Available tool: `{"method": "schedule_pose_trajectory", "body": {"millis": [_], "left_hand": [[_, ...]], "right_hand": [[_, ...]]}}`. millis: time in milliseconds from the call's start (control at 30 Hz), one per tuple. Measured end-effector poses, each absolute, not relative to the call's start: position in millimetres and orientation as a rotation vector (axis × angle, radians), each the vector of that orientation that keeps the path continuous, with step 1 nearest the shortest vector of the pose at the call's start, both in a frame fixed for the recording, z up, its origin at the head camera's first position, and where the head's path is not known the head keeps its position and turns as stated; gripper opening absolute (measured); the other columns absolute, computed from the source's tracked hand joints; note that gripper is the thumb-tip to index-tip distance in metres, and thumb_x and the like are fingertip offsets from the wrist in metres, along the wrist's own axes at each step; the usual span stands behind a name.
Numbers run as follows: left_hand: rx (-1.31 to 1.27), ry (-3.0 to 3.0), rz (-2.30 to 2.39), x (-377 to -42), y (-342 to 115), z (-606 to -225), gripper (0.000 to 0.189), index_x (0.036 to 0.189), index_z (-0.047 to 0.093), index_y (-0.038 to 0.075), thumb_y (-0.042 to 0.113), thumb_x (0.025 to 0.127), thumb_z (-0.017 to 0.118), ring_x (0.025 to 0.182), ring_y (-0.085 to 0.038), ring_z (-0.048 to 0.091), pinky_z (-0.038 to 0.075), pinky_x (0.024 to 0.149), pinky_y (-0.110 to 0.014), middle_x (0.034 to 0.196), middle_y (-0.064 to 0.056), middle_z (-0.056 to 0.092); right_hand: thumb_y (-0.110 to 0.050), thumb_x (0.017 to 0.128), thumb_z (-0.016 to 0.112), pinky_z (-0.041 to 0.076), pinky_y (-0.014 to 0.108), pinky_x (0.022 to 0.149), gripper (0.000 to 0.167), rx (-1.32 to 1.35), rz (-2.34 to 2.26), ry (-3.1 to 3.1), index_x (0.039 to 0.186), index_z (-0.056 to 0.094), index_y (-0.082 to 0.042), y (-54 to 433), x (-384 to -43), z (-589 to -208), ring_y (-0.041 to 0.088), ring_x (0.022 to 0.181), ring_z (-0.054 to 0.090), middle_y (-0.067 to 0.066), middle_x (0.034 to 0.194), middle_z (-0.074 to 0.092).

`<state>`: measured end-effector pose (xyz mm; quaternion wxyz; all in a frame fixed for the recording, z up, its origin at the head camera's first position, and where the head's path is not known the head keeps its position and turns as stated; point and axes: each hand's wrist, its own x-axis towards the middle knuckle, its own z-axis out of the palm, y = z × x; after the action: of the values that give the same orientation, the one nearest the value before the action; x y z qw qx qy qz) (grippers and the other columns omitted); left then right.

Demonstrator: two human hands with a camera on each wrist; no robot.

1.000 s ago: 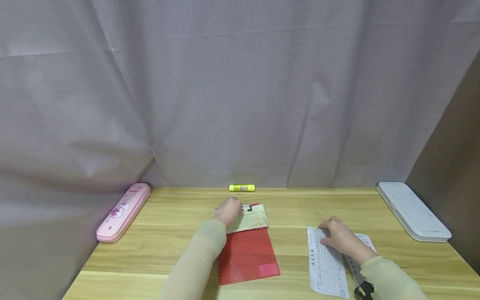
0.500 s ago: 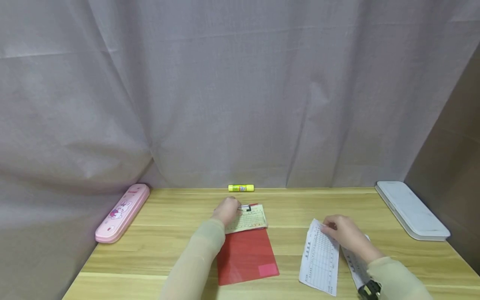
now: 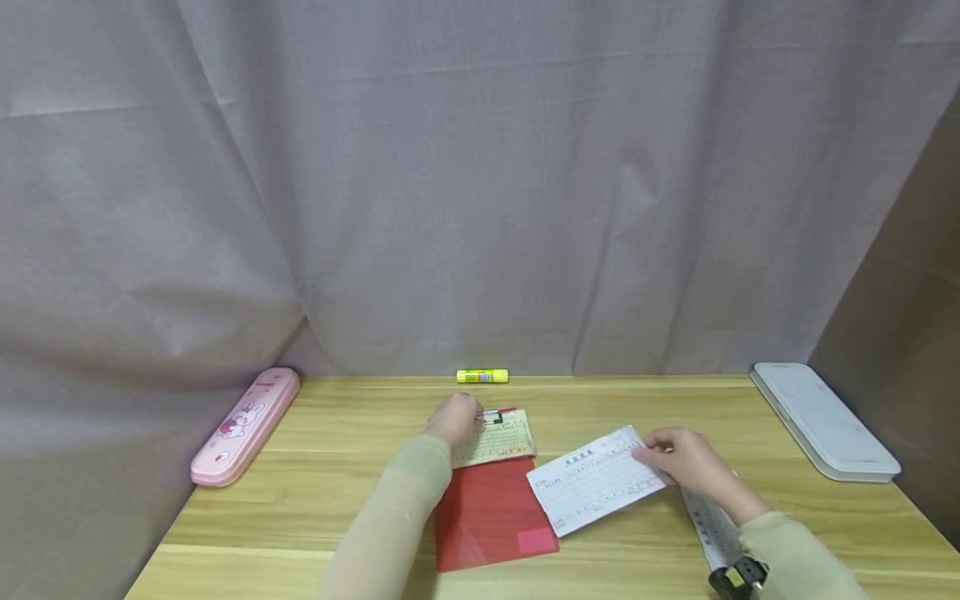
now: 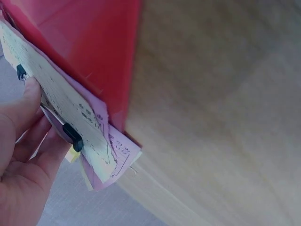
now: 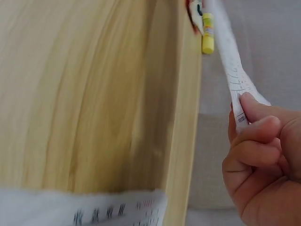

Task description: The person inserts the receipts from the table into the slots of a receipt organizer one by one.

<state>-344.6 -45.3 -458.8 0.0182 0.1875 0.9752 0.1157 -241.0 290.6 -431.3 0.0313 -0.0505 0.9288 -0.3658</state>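
My left hand (image 3: 454, 420) pinches the black and metal clip (image 4: 73, 136) at the top edge of a red clip folder (image 3: 491, 508), thumb in front and fingers behind. Under the clip lies a bundle of pale yellow-green and pink printed slips (image 3: 504, 437). To the right, my right hand (image 3: 686, 460) pinches a white printed receipt slip (image 3: 592, 479) by its corner between thumb and fingers. That slip is held up, tilted, and its left end overlaps the folder's right edge in the head view. A second white slip (image 3: 708, 527) lies on the table under my right wrist.
A yellow glue stick (image 3: 482, 376) lies at the table's back edge. At the left stands a pink pencil case (image 3: 246, 427), at the right a white case (image 3: 825, 421). A grey curtain (image 3: 480, 208) hangs behind the wooden table (image 3: 337, 500).
My right hand has lifted the white slip off the table and turned it sideways, swinging its far end left toward the red folder. My left hand has stayed put.
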Motion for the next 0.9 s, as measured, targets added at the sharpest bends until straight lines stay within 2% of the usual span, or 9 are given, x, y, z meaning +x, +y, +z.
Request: {"method": "schedule_pose_trajectory", "body": {"millis": [67,167,233,433,900], "left_hand": [[0.575,3.026,0.371,-344,-46,-458,0.006,0.082,0.073,0.012,0.019,0.082,0.074,0.079,-0.011,0.063,0.054,0.074,-0.028,0.082,0.003,0.069],[0.564,3.03,0.381,-344,-47,-458,0.007,0.084,0.074,0.011,0.018,0.082,0.074,0.081,-0.012,0.064,0.054,0.076,-0.028,0.084,0.002,0.07],[0.568,3.034,0.384,-344,-48,-458,0.007,0.084,0.074,0.011,0.017,0.082,0.074,0.082,-0.012,0.065,0.054,0.077,-0.028,0.085,0.001,0.07],[0.618,3.057,0.365,-344,-48,-459,0.007,0.078,0.072,0.012,0.018,0.081,0.075,0.077,-0.011,0.063,0.053,0.074,-0.028,0.081,0.001,0.069],[0.635,3.06,0.319,-346,-45,-459,0.007,0.081,0.073,0.014,0.021,0.081,0.075,0.074,-0.01,0.063,0.053,0.073,-0.027,0.08,0.003,0.07]], "right_hand": [[-0.026,0.088,0.067,0.037,0.022,0.041,0.031,-0.13,-1.151,2.84,0.098,0.066,0.003,286,-243,-431,0.011,0.048,0.045,0.001,0.06,0.052],[-0.03,0.088,0.068,0.041,0.023,0.048,0.039,-0.108,-1.178,2.832,0.1,0.066,0.007,277,-247,-430,0.011,0.058,0.049,0.003,0.07,0.06],[-0.028,0.088,0.068,0.041,0.023,0.05,0.039,-0.093,-1.251,2.78,0.101,0.065,0.009,269,-250,-431,0.01,0.06,0.048,0.003,0.072,0.06],[-0.021,0.088,0.067,0.032,0.02,0.043,0.031,-0.078,-1.411,2.651,0.098,0.065,0.008,247,-255,-436,0.007,0.046,0.038,-0.005,0.052,0.042],[-0.016,0.087,0.066,0.033,0.018,0.044,0.026,-0.033,-1.548,2.553,0.095,0.067,0.009,215,-265,-448,0.006,0.048,0.04,-0.005,0.052,0.044]]}}
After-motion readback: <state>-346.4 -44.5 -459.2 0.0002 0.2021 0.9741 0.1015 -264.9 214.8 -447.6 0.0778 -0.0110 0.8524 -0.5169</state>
